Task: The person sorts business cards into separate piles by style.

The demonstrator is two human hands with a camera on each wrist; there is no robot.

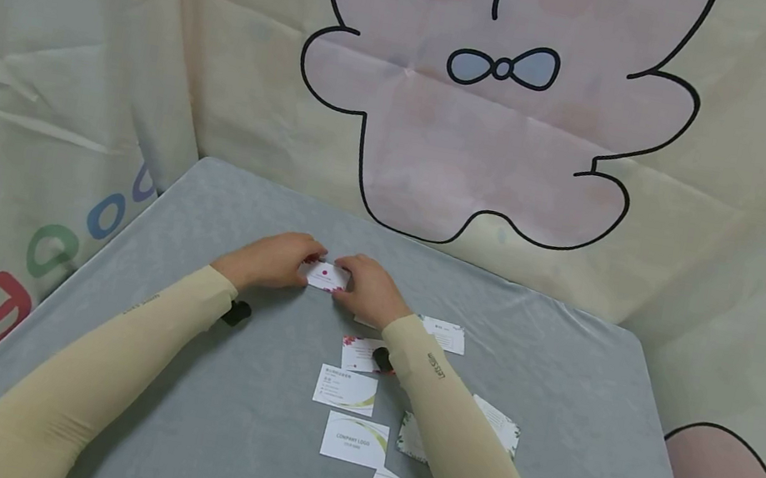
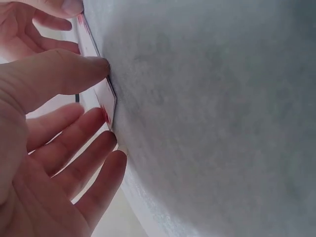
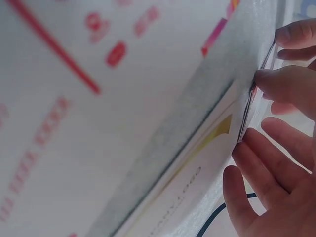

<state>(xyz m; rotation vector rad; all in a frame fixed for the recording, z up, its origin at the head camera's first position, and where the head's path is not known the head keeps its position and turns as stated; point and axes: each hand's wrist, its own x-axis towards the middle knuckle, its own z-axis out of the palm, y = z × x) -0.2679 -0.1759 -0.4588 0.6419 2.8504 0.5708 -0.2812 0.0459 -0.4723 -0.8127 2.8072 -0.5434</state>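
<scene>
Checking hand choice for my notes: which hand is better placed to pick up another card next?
Probably the right hand: the other cards lie nearer to it than to the left hand, several beside the right forearm. Both hold the red-dotted card, so the right must first let go.

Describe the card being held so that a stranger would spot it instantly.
Find the gray table below the pink cartoon animal. Toward the table's far edge, the left hand and right hand hold a white card between them. Unlike the cards lying nearby, it shows a central red dot.
</scene>
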